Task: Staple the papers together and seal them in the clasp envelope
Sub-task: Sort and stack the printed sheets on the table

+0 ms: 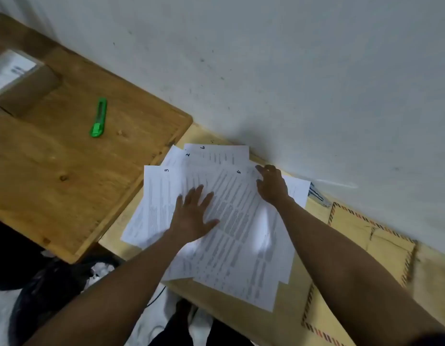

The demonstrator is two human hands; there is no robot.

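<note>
A loose fan of white printed papers point(231, 221) lies spread on the pale yellow desk point(241, 318), their sheets overlapping at skewed angles. They are thin, flat and rectangular, covered in blurred grey lines of text, and handwritten numbers 2, 3, 5 and 6 show near their far corners. The pile sits close to the matte white wall point(291, 71), which is speckled with small dark marks.

The left hand point(194, 216) lies palm down on the near left part of the pile, fingers straight and splayed, pressing flat on the sheets. The right hand point(271, 186) reaches further, to the far edge of the pile by the wall; its fingers bend down onto the paper, but whether they pinch a sheet or only rest on it cannot be told. Both bare forearms stretch out from the lower edge of the view.

Just right of the papers, partly under the right forearm, lies the clasp envelope point(361, 236), a flat tan rectangle with a red and dark striped border. Between it and the papers, against the wall, a small metallic object point(317, 194) peeks out, too hidden to name.

To the left stands a darker wooden table point(67, 171) with visible grain, knots and a rounded corner. A green utility knife point(99, 117) of glossy plastic rests on it, well apart from the papers, and a brown cardboard box point(24, 86) with a white label sits at its far left.
</note>
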